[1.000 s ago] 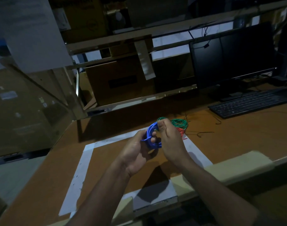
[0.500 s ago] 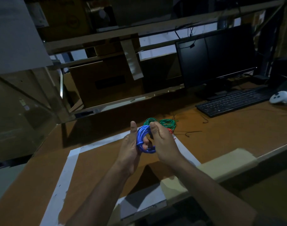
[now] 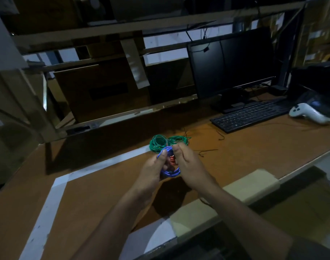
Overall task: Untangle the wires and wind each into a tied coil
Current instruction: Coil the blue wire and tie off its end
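My left hand [image 3: 154,167] and right hand [image 3: 188,164] pinch the blue wire coil [image 3: 170,172] at 9 and 3 o'clock above the counter [image 3: 104,184]. It's likely light and springy, so best gripped across the bundled loops.

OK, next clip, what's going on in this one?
A person holds a blue wire coil above the table, left hand and right hand gripping opposite sides. Two green coils lie on the table just behind; something red shows between the hands. Whether the blue coil is tied yet is unclear.
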`<state>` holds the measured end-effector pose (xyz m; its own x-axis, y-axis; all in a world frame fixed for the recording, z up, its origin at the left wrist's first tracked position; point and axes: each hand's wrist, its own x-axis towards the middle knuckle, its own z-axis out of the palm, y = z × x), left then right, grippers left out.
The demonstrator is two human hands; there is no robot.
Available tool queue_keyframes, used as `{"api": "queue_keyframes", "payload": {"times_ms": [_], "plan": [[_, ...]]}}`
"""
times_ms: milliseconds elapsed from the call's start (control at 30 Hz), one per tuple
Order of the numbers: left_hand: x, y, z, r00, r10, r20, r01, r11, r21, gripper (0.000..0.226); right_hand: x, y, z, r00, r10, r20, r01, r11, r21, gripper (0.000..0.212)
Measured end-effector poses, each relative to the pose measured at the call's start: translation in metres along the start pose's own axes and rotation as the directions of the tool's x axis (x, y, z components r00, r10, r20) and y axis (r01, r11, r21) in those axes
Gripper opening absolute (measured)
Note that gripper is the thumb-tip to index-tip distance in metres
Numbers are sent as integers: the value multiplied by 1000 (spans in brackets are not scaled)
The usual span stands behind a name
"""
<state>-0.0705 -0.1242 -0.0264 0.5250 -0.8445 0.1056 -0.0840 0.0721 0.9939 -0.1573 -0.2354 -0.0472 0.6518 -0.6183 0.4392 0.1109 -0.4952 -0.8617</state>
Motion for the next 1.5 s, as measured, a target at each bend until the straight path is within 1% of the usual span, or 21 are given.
{"api": "queue_keyframes", "payload": {"times_ms": [100, 167, 233, 300, 367, 433, 500, 567, 633, 700, 767, 833, 900, 933, 1000, 1067, 1167, 1233, 1267, 1400, 1500], "plan": [[8, -18, 4, 998, -53, -30, 50, 995, -87, 35, -1, 8, -7, 1000, 13, 16, -12, 998, -55, 42], [14, -23, 5, 997, -68, -23, 66, 996, -62, 37, 1, 13, -17, 999, 37, 2, -37, 996, -77, 45], [21, -23, 10, 998, -58, -18, 58, 998, -31, 38, 7, 19, -33, 994, 67, -81, -76, 991, -112, 41], [28, -22, 14, 997, -61, -39, 59, 998, -28, 39, 16, 31, -51, 978, 97, -186, -139, 964, -228, 30], [32, -25, 15, 996, -70, -62, 70, 998, -2, 41, 25, 44, -64, 961, 118, -250, -212, 897, -389, 20], [31, -30, 17, 996, -70, -59, 72, 997, 22, 43, 32, 55, -70, 958, 146, -245, -258, 811, -525, 17], [29, -33, 19, 996, -68, -56, 71, 997, 41, 44, 39, 61, -70, 961, 183, -208, -274, 730, -627, 23], [29, -34, 20, 998, -52, -46, 54, 998, 43, 45, 45, 65, -68, 967, 180, -182, -256, 640, -724, 28], [29, -36, 20, 999, -31, -36, 32, 999, 42, 44, 49, 68, -68, 966, 176, -189, -256, 577, -775, 24], [27, -36, 20, 999, -19, -31, 21, 998, 51, 44, 52, 71, -69, 963, 179, -203, -269, 541, -797, 20], [24, -36, 18, 999, -23, -25, 23, 1000, 17, 43, 53, 76, -68, 960, 195, -200, -273, 502, -821, 22], [25, -34, 15, 999, -12, -35, 11, 1000, -16, 42, 52, 81, -66, 965, 172, -198, -258, 481, -838, 25], [27, -32, 11, 998, 14, -57, -16, 1000, -23, 42, 46, 82, -67, 970, 94, -224, -240, 508, -827, 27], [28, -31, 9, 997, 29, -69, -31, 999, -28, 42, 41, 79, -67, 967, 56, -248, -237, 551, -800, 26], [28, -30, 3, 995, 39, -96, -45, 997, -59, 42, 29, 66, -67, 961, 5, -277, -204, 688, -697, 20], [30, -28, -6, 992, 43, -118, -52, 996, -75, 41, 19, 49, -60, 973, -30, -231, -106, 826, -553, 10], [34, -28, -24, 981, 69, -184, -83, 994, -70, 41, 7, 18, -39, 986, -127, -104, 86, 940, -329, 2], [35, -28, -39, 966, 74, -246, -95, 993, -76, 41, 3, 1, -25, 981, -191, -24, 181, 956, -230, 11], [35, -29, -48, 959, 76, -273, -96, 993, -62, 44, 3, -5, -18, 977, -214, 8, 210, 953, -216, 15], [27, -35, -86, 933, 72, -352, -62, 997, 39, 49, 14, -22, 18, 943, -310, 124, 331, 918, -218, 26], [20, -31, -102, 910, 69, -409, -62, 998, 29, 45, 28, -24, 44, 912, -358, 201, 397, 893, -212, 28]]}}
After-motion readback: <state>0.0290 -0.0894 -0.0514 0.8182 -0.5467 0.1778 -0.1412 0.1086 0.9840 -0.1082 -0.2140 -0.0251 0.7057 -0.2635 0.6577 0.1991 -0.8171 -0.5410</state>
